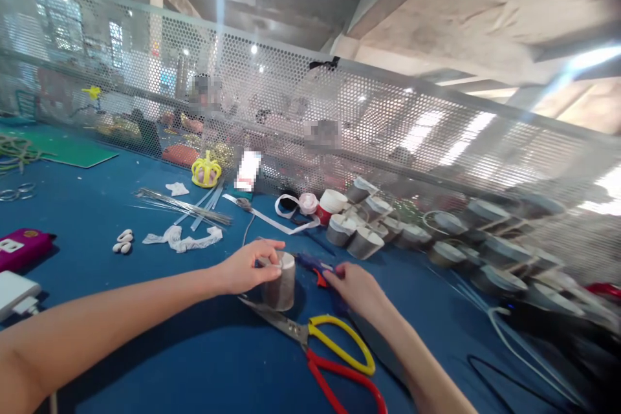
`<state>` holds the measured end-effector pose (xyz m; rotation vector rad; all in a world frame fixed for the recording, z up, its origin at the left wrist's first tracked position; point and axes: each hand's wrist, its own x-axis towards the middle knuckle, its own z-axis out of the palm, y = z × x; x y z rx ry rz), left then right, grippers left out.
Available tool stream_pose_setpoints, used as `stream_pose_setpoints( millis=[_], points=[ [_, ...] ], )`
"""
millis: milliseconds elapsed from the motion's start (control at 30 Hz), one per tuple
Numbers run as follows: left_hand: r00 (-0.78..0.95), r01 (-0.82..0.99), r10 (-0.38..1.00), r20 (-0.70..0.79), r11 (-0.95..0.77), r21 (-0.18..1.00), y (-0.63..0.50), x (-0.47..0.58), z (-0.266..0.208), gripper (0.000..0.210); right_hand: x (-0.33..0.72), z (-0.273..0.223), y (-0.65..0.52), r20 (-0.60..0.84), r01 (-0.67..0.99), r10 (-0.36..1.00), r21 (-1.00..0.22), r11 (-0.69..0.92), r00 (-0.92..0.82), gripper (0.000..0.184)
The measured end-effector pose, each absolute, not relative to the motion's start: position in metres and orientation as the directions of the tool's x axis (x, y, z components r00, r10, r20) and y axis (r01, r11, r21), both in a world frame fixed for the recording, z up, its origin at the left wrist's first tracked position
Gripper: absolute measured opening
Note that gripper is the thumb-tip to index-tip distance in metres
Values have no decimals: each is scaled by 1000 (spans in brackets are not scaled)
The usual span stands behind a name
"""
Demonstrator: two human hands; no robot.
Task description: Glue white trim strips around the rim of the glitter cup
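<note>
A small grey cylinder with a white top (280, 291) stands on the blue table in the middle. My left hand (255, 266) grips it at its upper edge, thumb and fingers bent over the rim; what lies under the fingers is hidden. My right hand (358, 288) is closed around a blue glue gun with an orange trigger (310, 263), whose nozzle points left at the cylinder's top. Scissors with one yellow and one red handle (303, 334) lie spread just in front of the cylinder, their blades reaching towards my left hand.
Many similar grey cylinders (366, 242) crowd the right back. Behind runs a perforated metal screen (388, 123), with people beyond. Thin wires (184, 205), white cloth strips (187, 239), a yellow crown-like piece (207, 171) and a lit phone (248, 170) lie farther back; a purple case (24, 248) sits left.
</note>
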<state>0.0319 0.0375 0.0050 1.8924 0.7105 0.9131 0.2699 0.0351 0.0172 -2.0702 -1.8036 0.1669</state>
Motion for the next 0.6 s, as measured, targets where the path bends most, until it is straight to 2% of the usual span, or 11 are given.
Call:
stream_pose_setpoints(
  millis=[133, 267, 367, 500, 567, 600],
  points=[
    [566, 113, 765, 308, -443, 889, 36, 32, 4, 6, 271, -4, 29, 150, 937, 973, -330, -120, 177, 26],
    [569, 132, 770, 290, -433, 891, 36, 32, 6, 6, 272, -8, 34, 136, 904, 957, -384, -186, 255, 19],
    [579, 140, 759, 298, -453, 880, 36, 31, 6, 5, 276, -3, 35, 120, 840, 938, -492, -228, 325, 11],
    [608, 151, 737, 297, -474, 868, 38, 30, 8, 7, 276, 16, 24, 117, 719, 926, -667, -194, 358, 25],
    [634, 157, 713, 300, -498, 853, 39, 28, 9, 9, 270, 29, 14, 92, 601, 942, -789, -129, 322, 25],
    [644, 155, 704, 300, -504, 850, 40, 28, 10, 10, 265, 33, 7, 52, 458, 957, -885, -89, 286, 26]
  ],
)
